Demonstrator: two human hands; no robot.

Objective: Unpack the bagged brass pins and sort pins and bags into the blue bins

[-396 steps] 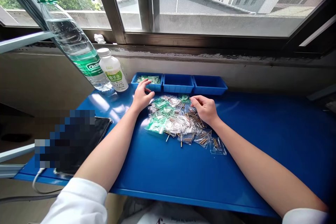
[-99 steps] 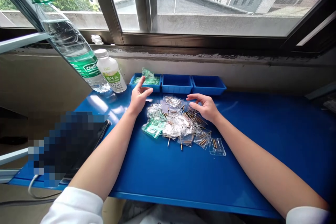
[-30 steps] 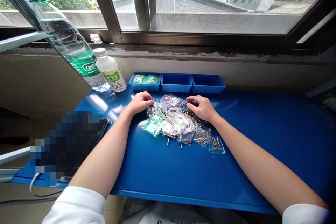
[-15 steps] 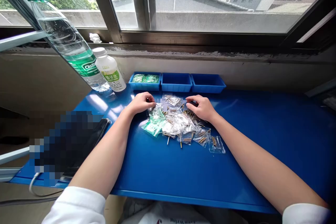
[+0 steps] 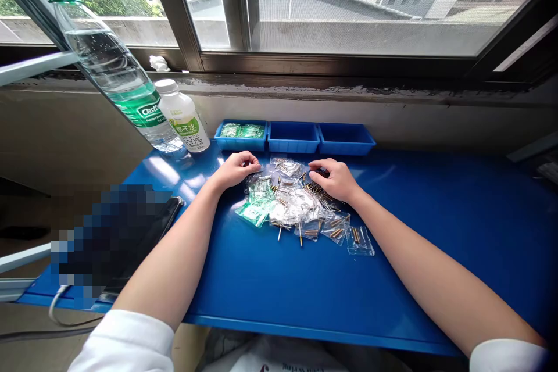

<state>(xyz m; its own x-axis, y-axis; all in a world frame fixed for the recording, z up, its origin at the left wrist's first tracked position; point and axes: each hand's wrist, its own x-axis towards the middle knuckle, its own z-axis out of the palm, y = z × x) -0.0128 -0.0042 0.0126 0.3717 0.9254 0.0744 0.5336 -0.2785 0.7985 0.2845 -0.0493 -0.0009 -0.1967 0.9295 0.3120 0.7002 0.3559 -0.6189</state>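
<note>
A pile of small clear bags (image 5: pixel 296 200) and loose gold and silver metal pins lies on the blue table. Green-tinted bags (image 5: pixel 256 209) form its left side. At the pile's upper left is my left hand (image 5: pixel 239 168), its thumb and fingertips pressed together; what they pinch, if anything, is too small to name. My right hand (image 5: pixel 335 177) rests at the pile's upper right beside dark and gold pins (image 5: pixel 314 189), with thumb and index finger apart and nothing seen between them. One bag with pins (image 5: pixel 360 240) lies at the lower right.
Behind the pile stand three joined blue bins (image 5: pixel 293 145); the left one (image 5: pixel 241 142) holds green-tinted bags. A large water bottle (image 5: pixel 117 70) and a white bottle (image 5: pixel 183 116) stand at the back left. A dark device (image 5: pixel 131 244) with a cable lies on the left.
My left hand has shifted slightly and its fingertips have closed at the pile's upper left edge. My right hand has hardly moved.
</note>
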